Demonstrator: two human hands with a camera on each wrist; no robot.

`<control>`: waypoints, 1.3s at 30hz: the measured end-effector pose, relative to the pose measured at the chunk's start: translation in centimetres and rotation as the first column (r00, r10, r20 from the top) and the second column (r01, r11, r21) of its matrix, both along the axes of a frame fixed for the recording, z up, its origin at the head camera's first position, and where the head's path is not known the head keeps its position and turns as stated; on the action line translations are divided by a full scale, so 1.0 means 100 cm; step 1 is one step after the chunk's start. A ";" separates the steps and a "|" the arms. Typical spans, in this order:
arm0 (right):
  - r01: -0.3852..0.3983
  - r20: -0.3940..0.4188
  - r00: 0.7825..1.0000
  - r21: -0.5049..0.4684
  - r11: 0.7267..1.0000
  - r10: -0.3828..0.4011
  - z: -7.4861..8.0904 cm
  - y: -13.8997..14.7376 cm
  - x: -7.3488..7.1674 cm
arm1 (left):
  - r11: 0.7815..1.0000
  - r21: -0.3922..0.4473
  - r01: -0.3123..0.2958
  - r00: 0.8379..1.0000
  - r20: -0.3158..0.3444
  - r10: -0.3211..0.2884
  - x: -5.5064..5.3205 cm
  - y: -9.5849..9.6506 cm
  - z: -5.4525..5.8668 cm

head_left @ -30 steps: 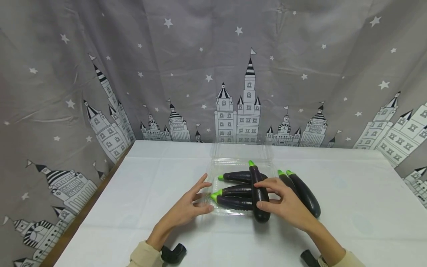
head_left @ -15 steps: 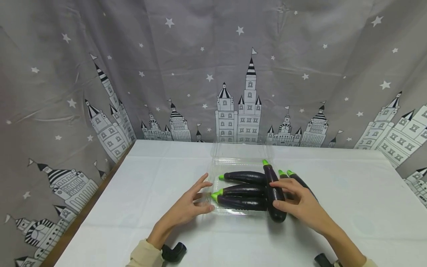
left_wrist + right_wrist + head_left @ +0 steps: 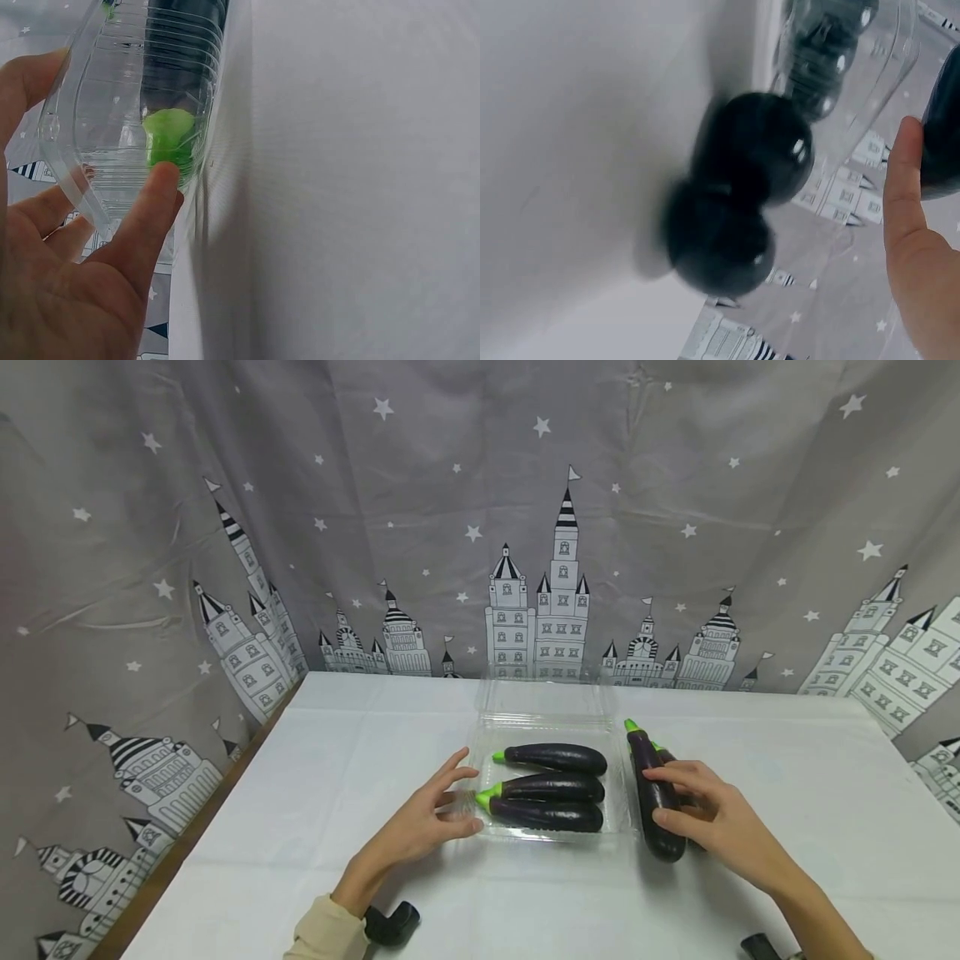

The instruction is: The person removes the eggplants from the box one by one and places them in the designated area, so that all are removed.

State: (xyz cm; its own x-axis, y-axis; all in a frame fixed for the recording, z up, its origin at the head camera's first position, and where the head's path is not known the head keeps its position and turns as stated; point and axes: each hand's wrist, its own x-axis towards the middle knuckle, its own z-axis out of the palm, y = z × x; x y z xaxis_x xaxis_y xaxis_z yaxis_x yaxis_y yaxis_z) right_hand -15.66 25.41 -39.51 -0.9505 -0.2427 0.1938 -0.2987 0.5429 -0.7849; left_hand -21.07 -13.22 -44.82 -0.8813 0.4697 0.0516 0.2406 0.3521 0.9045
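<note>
My right hand (image 3: 720,818) pinches a dark purple eggplant (image 3: 647,768) with a green stem cap, just right of the clear plastic container (image 3: 619,793). In the right wrist view the held eggplant (image 3: 946,142) shows at the edge beside my thumb. Three eggplants lie side by side in the container, one at the back (image 3: 557,757), their stems pointing left. My left hand (image 3: 420,827) touches the container's left end with fingers spread; in the left wrist view the thumb (image 3: 146,225) rests against the clear wall near a green stem (image 3: 169,135).
Two more eggplants lie on the white tabletop, their round ends (image 3: 761,146) visible in the right wrist view; the held one and my hand mostly cover them in the head view. The container's lid (image 3: 545,700) lies open toward the grey castle-print curtain (image 3: 420,468).
My right hand has carried the eggplant rightward, from above the container to beyond its right side, uncovering the three inside. The left hand has stayed at the container's left end.
</note>
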 end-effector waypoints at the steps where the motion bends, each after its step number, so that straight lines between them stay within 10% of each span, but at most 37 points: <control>1: 0.007 -0.001 1.000 0.010 1.000 -0.007 0.000 0.003 0.001 | 1.000 0.002 0.002 1.000 -0.001 -0.002 0.000 0.000 0.000; 24: 0.181 -0.012 0.983 0.025 0.983 -0.181 -0.022 0.068 0.004 | 1.000 0.017 0.014 1.000 -0.003 -0.014 0.000 -0.003 -0.001; 39: 0.189 0.186 0.963 0.058 0.980 -0.196 -0.028 0.086 -0.011 | 1.000 0.014 0.005 1.000 0.010 -0.005 0.000 -0.002 -0.001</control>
